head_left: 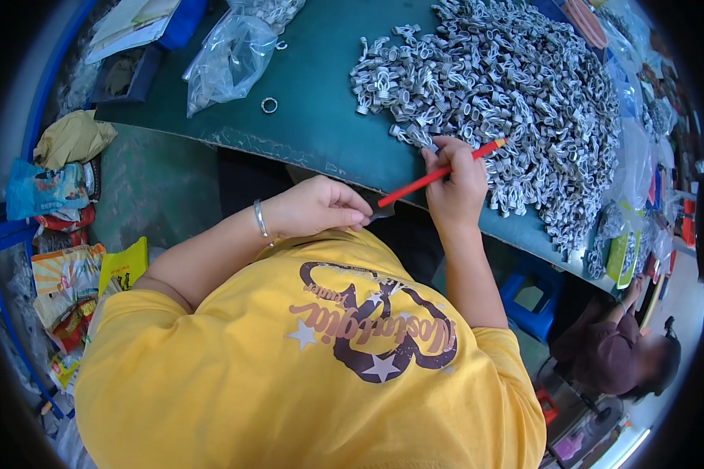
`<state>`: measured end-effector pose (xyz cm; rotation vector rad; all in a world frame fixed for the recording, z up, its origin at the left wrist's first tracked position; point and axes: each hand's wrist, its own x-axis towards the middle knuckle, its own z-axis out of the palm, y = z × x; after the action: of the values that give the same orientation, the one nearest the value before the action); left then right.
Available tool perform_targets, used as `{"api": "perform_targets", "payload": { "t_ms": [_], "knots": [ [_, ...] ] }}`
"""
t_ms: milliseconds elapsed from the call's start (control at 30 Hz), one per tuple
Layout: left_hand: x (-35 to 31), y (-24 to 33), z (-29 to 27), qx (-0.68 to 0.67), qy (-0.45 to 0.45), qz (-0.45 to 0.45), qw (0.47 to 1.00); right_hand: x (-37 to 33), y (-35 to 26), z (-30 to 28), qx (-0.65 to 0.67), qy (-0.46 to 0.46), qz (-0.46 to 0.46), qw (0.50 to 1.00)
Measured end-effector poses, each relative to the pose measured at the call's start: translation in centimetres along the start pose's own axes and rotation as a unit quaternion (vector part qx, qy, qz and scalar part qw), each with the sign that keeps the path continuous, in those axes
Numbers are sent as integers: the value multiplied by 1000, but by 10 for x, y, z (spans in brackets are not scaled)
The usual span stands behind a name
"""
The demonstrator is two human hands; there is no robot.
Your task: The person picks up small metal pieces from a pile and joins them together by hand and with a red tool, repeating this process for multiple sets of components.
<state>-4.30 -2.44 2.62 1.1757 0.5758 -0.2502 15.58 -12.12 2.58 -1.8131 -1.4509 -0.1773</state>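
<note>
My right hand (pixel 457 186) is closed around a red pencil (pixel 421 186), which slants from the table's front edge up toward the pile. One end of the pencil is tan. The thumb and fingertips of that hand are at the near edge of a large heap of small silver metal fittings (pixel 516 109); whether they pinch one cannot be made out. My left hand (pixel 321 207), with a silver bangle at the wrist, is held in a pinch just in front of the table edge. Whatever sits between its fingertips is too small or hidden to name.
The green table (pixel 321 117) carries a clear plastic bag (pixel 231 62) and a loose metal ring (pixel 269 105). A dark bin (pixel 125 74) stands at the far left. Snack packets (pixel 70 289) lie at left. A blue stool (pixel 528 297) and another person (pixel 610 352) are at right.
</note>
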Motion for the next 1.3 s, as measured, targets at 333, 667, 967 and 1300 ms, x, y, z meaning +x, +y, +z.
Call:
{"api": "perform_targets", "payload": {
  "t_ms": [333, 667, 967, 1300],
  "knots": [
    [11, 36, 11, -166, 138, 194, 957, -11, -27, -9, 325, -4, 39, 945],
    [8, 29, 19, -63, 180, 319, 928, -17, -27, -4, 429, 38, 79, 899],
    [10, 27, 14, -161, 127, 189, 960, -11, -37, 1, 439, 73, 14, 895],
    [8, 26, 4, -197, 99, 81, 972, 9, -2, 3, 4, -37, -54, 998]
  ]
}}
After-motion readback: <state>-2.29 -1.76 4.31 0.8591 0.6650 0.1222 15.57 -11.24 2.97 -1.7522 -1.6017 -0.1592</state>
